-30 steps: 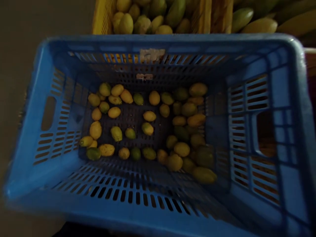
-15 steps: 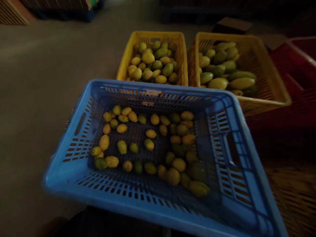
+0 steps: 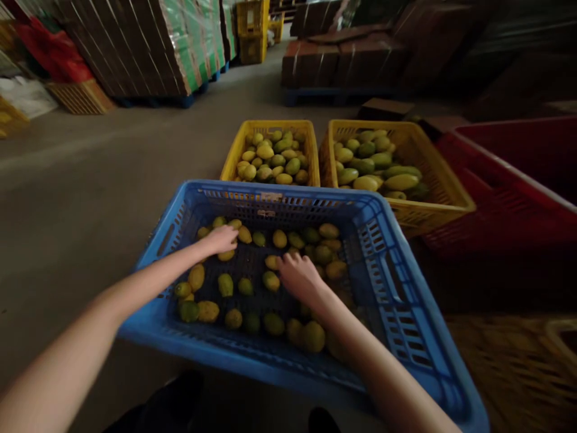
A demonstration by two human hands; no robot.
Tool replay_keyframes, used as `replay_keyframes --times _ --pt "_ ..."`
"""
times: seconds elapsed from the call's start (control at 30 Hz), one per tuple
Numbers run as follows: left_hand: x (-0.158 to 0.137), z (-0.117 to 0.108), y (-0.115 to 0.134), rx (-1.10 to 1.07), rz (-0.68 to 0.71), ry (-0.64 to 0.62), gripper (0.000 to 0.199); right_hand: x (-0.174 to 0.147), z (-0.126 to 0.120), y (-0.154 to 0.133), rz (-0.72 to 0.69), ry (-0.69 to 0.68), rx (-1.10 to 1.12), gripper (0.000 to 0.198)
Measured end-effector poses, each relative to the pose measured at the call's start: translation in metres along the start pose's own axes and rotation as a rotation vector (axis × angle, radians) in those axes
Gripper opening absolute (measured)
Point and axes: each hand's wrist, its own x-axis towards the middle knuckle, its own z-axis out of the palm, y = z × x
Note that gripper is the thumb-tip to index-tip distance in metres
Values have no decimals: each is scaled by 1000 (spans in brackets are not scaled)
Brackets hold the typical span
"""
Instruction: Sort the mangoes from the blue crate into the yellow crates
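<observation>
Oval yellow-green fruit lies spread over the floor of a large blue plastic crate (image 3: 288, 373) in front of me. My left hand (image 3: 222, 239) is at the far left of the crate, its fingers bent down together among the fruit; whatever is under them is hidden. Near the crate's middle, my right hand (image 3: 297, 273) has its fingers curled down against a yellow fruit (image 3: 271, 262), whose left part shows beside them. A greenish-yellow fruit (image 3: 271, 281) lies just below it. My right forearm covers part of the fruit on the right side.
Behind the blue crate stand two yellow crates, the left (image 3: 232, 150) with rounder fruit, the right (image 3: 444, 180) with longer fruit. A red crate (image 3: 505, 198) is at the right. Farther back are wrapped stacks on blue pallets (image 3: 180, 101) and cardboard boxes (image 3: 311, 63).
Both hands have come into view and reached down into the blue crate. The view has tilted up, showing more of the warehouse behind. The crates appear to stand where they were.
</observation>
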Motion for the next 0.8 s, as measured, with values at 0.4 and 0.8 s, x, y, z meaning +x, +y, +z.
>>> replay_keyframes --times 0.4,0.8 --pt "99 92 15 -412 -121 137 24 -21 -5 37 204 82 -122 32" --pt "-3 -40 44 -1279 -295 260 45 -22 1 27 163 -75 -110 40"
